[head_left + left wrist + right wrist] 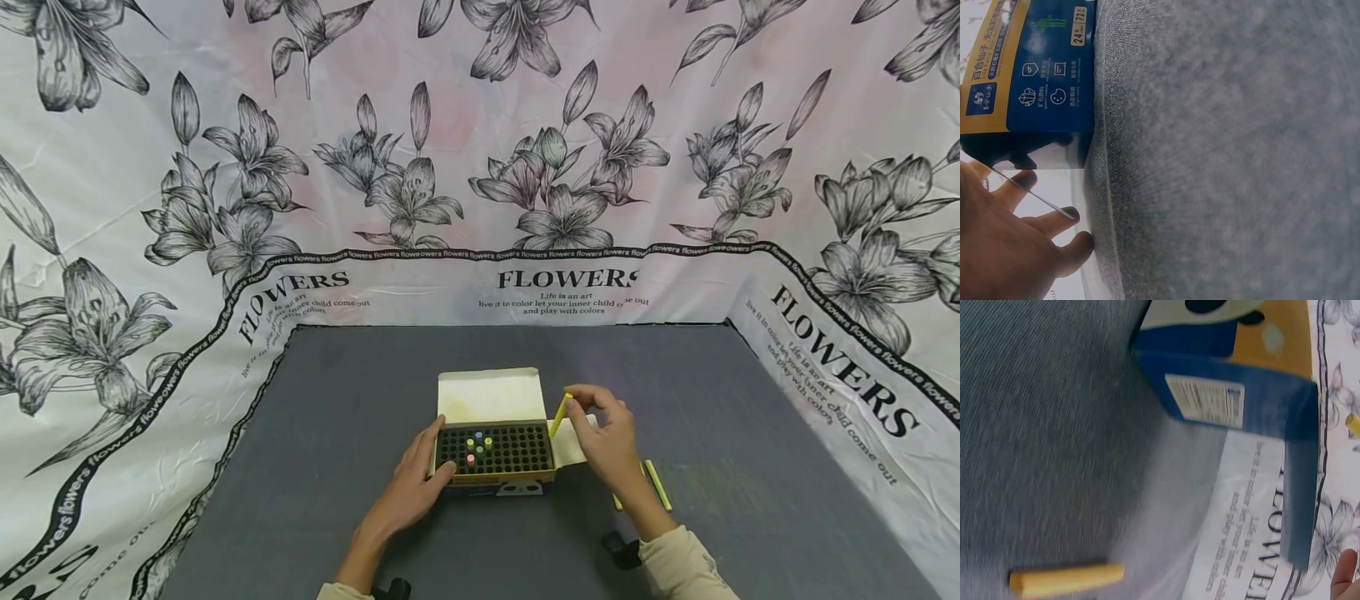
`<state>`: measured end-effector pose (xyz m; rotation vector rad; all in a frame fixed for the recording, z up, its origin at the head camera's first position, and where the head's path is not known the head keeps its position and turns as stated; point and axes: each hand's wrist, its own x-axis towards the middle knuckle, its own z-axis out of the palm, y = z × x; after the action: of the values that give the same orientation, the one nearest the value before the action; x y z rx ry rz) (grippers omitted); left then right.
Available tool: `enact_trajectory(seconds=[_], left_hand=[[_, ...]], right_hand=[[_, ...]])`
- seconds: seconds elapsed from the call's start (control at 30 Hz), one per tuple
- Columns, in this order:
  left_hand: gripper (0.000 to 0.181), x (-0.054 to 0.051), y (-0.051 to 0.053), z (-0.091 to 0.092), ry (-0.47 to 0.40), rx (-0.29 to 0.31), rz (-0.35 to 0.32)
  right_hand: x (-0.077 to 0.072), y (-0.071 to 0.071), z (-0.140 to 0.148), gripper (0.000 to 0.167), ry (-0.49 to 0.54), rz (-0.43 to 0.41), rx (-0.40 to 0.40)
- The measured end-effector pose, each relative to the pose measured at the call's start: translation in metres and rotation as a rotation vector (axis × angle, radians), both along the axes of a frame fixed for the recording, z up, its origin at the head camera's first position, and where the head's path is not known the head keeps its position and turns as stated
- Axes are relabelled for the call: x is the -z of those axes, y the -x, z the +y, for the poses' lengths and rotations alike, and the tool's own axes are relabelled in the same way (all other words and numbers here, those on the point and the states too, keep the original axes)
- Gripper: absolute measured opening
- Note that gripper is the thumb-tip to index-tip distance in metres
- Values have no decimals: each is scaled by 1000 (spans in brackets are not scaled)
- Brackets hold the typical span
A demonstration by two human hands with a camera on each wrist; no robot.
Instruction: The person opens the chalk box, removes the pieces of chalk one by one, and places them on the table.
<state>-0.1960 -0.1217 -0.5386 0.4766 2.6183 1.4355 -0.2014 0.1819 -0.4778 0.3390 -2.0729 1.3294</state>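
An opened chalk box (495, 479) stands on the grey table. Its black holder (525, 450) has rows of round holes, and several coloured chalks, yellow, pink, blue and green, sit at its left part. My left hand (408, 479) rests against the box's left end, thumb at the near corner; the left wrist view shows its fingers spread and fairly straight beside a thin flap edge. Above the right side flap (568, 446), my right hand (611, 437) pinches a yellow chalk stick (559, 415) near its top, tilted, beside the box's right edge.
More yellow chalk sticks (658, 485) lie on the table near the right forearm, partly hidden by it. The box's lid flap (491, 396) stands open at the back. Flower-printed cloth (562, 287) surrounds the grey table (360, 375) at the back and sides.
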Motion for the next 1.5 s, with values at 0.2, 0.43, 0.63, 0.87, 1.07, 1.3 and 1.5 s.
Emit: enact_trajectory(seconds=[0.2,0.43,0.63,0.87,1.07,1.3,1.5], left_hand=[[72,-1,1,1,-3,2,-4],[72,-1,-1,1,-4,1,2],[72,-2,-2,1,-5,-3,8],[72,-3,-3,1,-3,2,14],[73,-2,-3,0,2,1,6],[73,-1,-3,0,4,-3,4],[73,-1,-3,0,9,-2,9]], right_hand=[[-3,-6,28,17,49,-49,44],[-6,-17,52,19,63,-102,167],[0,-24,72,18,40,-164,235],[11,-32,97,15,-20,-220,275],[25,-39,116,12,-139,-260,310],[38,-48,129,13,-240,-299,293],[46,-51,142,14,-339,-359,273]])
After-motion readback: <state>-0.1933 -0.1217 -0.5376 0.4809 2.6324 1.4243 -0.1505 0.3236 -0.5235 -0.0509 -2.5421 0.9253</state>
